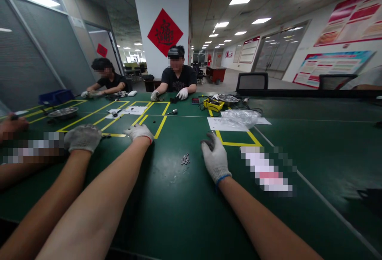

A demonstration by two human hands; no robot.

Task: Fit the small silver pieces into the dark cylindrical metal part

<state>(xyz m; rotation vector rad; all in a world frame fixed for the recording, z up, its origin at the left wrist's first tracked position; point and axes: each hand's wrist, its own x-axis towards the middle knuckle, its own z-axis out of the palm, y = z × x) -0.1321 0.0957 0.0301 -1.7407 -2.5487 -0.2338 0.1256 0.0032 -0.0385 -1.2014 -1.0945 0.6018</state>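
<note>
My left hand (139,133), in a white knit glove with a red cuff, reaches forward over the green table beside yellow tape. Its fingers are stretched out and apart, and I see nothing held. My right hand (215,157), gloved with a blue cuff and greyed fingertips, rests on its side on the table. Its fingers bend loosely, thumb apart, with no object visible between them. Between my hands, nearer the right one, lies a small pile of metal nuts (185,159). A single small dark part (154,122) lies beyond my left hand.
A neighbour's gloved hand (83,137) is close on my left, by small dark parts (105,136). Ahead lie a metal cylindrical part (173,112), a plastic bag (240,118) on paper, a yellow bin (213,104) and a metal bowl (63,112). Two people work across the table.
</note>
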